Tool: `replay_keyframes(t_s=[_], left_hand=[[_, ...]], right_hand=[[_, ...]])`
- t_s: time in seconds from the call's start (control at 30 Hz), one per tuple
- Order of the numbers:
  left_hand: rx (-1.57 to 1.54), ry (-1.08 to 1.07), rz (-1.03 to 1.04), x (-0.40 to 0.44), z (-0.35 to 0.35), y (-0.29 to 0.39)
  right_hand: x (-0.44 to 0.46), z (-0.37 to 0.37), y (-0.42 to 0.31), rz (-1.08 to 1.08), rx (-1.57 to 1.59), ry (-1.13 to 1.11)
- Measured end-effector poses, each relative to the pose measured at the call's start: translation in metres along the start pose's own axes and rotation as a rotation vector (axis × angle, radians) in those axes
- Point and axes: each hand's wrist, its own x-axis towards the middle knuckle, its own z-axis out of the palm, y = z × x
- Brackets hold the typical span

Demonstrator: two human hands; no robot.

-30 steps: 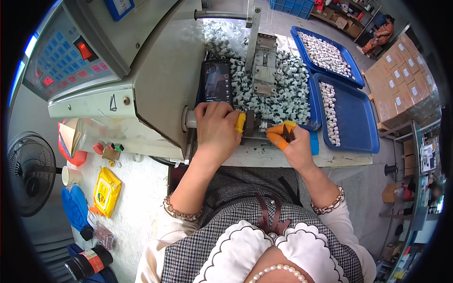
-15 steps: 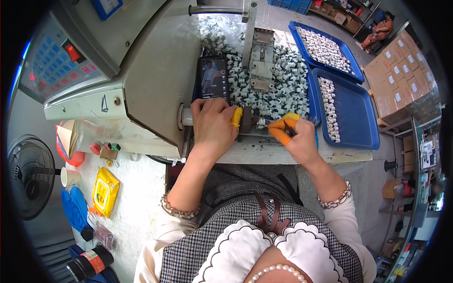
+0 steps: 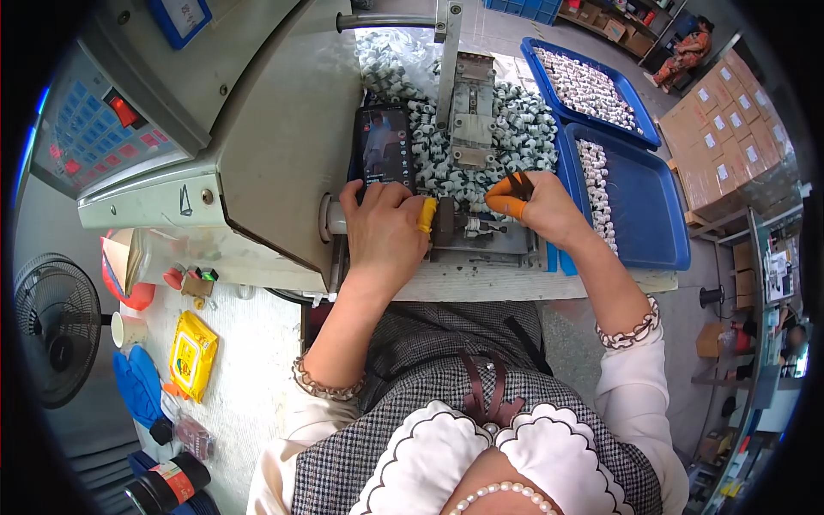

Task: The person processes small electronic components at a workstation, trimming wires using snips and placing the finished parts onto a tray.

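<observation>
My left hand [image 3: 384,230] curls over the machine's spindle [image 3: 336,218], its thumb in a yellow finger cot against the dark block [image 3: 444,221]. A small white-and-metal part [image 3: 476,225] sticks out of the right side of that block. Above and right of this part, my right hand [image 3: 541,206] is closed around dark tweezers [image 3: 518,183], with an orange finger cot on one finger. The tweezers' tips point up, away from the part. Many white-and-dark small parts [image 3: 524,129] lie heaped just beyond my hands. Under my left palm, the grip is hidden.
A phone [image 3: 384,146] stands behind my left hand. The metal arm fixture [image 3: 474,112] rises over the heap. At right are a blue tray [image 3: 648,210] with a column of parts and a fuller tray [image 3: 644,129]. The control panel [image 3: 103,129] is at left.
My right hand has moved up and away from the block, and the tweezers have turned upward. The part at the block now shows more fully. My left hand stays in place.
</observation>
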Motion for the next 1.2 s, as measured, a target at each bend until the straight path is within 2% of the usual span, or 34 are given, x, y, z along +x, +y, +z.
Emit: replay_keyframes(t_s=[0.03,0.13,0.47,0.53,0.57,0.63,0.73,0.9,0.97,1.07,1.17,1.2], left_hand=[[-0.002,0.005,-0.005,0.000,0.000,0.000],[0.011,0.019,-0.015,0.000,0.000,0.000],[0.066,-0.089,-0.038,0.004,0.002,0.002],[0.068,-0.148,-0.062,0.004,0.001,0.003],[0.069,-0.145,-0.065,0.003,0.002,0.002],[-0.054,-0.010,-0.011,-0.002,0.005,-0.002],[-0.182,0.019,0.033,-0.004,-0.013,0.001],[-0.088,0.011,0.043,-0.001,-0.011,0.001],[-0.067,0.013,0.029,-0.002,-0.005,0.001],[-0.039,0.038,0.010,0.000,0.004,0.002],[-0.001,0.012,-0.002,0.001,0.004,0.003],[0.011,0.007,-0.005,0.001,0.004,0.003]], right_hand=[[0.002,-0.002,-0.001,0.114,0.001,-0.053],[0.009,-0.005,-0.003,0.231,0.093,-0.152],[0.024,0.004,-0.003,0.291,0.277,-0.291],[0.027,0.010,0.001,0.205,0.406,-0.364],[0.030,0.014,0.003,0.203,0.403,-0.367],[0.034,0.021,0.008,0.259,0.435,-0.351],[0.038,0.021,0.010,0.326,0.513,-0.258],[0.024,-0.002,0.002,0.318,0.395,-0.345],[0.008,-0.007,0.005,0.222,0.376,-0.250],[-0.019,-0.010,0.008,0.031,0.120,-0.188],[-0.037,-0.004,0.018,-0.005,-0.102,-0.097],[-0.043,0.002,0.018,-0.143,-0.140,-0.013]])
